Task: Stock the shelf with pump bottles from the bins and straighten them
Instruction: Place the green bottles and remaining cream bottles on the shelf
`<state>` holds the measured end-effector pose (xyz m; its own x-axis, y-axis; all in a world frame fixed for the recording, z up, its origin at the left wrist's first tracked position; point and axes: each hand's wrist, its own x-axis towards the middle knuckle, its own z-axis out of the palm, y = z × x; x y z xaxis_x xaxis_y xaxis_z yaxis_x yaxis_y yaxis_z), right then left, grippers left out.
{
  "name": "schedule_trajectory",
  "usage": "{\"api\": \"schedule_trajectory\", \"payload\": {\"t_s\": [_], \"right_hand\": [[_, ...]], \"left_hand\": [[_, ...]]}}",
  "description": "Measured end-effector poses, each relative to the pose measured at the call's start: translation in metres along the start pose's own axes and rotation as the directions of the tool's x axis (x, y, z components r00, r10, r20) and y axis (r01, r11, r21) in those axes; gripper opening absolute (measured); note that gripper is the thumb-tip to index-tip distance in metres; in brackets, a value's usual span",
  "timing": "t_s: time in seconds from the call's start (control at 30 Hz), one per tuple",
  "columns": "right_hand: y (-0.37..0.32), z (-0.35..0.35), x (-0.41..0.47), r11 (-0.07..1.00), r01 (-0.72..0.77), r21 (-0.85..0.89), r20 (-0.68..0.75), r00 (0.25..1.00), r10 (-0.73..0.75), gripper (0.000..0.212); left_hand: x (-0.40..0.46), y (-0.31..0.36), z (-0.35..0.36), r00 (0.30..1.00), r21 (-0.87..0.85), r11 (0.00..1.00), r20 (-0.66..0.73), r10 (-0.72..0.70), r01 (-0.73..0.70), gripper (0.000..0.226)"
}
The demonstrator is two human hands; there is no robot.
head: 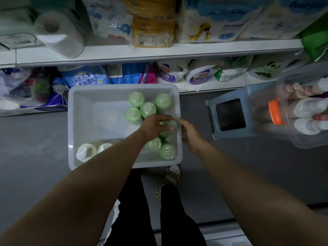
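Down on the floor sits the white bin [74, 121], two cream pump bottles [85, 152] in its near-left corner, green bottles [140, 107] clustered along its right side. The left hand [154, 126] reaches in, fingers curled round the top of one green bottle [170, 126]. The right hand [190, 134] grips the bin's right rim. Further right, a blue stool [212, 119], then a clear bin [287, 125] of white and pink bottles. Above, the shelf [124, 54] carries packaged goods.
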<state>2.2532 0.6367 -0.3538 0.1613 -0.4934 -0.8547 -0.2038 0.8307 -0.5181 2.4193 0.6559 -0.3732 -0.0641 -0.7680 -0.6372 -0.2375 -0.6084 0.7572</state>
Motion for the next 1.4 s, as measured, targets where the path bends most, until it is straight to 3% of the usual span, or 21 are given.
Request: {"api": "schedule_trajectory", "payload": {"t_s": [0.27,0.47,0.63,0.9,1.13,1.33,1.4], "right_hand": [[0.003,-0.005,-0.016,0.998,-0.049,0.026,-0.016,0.999,0.049,0.032],[-0.030,0.004,-0.040,0.996,-0.075,0.039,0.007,0.997,0.075,0.052],[-0.074,0.011,-0.075,0.996,0.020,0.081,0.064,0.998,-0.025,0.035],[-0.147,0.023,-0.147,0.974,0.204,0.100,0.117,0.969,-0.215,0.032],[-0.206,0.047,-0.212,0.898,0.388,0.209,0.195,0.883,-0.427,0.017],[-0.256,0.076,-0.256,0.837,0.421,0.349,0.267,0.811,-0.520,0.039],[-0.272,0.086,-0.268,0.813,0.433,0.389,0.269,0.790,-0.550,0.042]], "left_hand": [[-0.013,0.029,-0.017,0.993,-0.068,0.996,-0.109,0.043,-0.051,0.043],[-0.039,0.079,-0.036,0.982,-0.157,0.979,-0.161,0.100,-0.126,0.029],[-0.069,0.127,-0.054,0.972,-0.231,0.955,-0.189,0.141,-0.183,0.023],[-0.134,0.227,-0.093,0.911,-0.248,0.905,-0.317,0.262,-0.346,0.012],[-0.201,0.305,-0.117,0.824,-0.280,0.844,-0.490,0.285,-0.458,0.019],[-0.247,0.342,-0.127,0.735,-0.288,0.771,-0.598,0.319,-0.568,0.038],[-0.257,0.344,-0.131,0.728,-0.273,0.768,-0.597,0.337,-0.579,0.035]]}}
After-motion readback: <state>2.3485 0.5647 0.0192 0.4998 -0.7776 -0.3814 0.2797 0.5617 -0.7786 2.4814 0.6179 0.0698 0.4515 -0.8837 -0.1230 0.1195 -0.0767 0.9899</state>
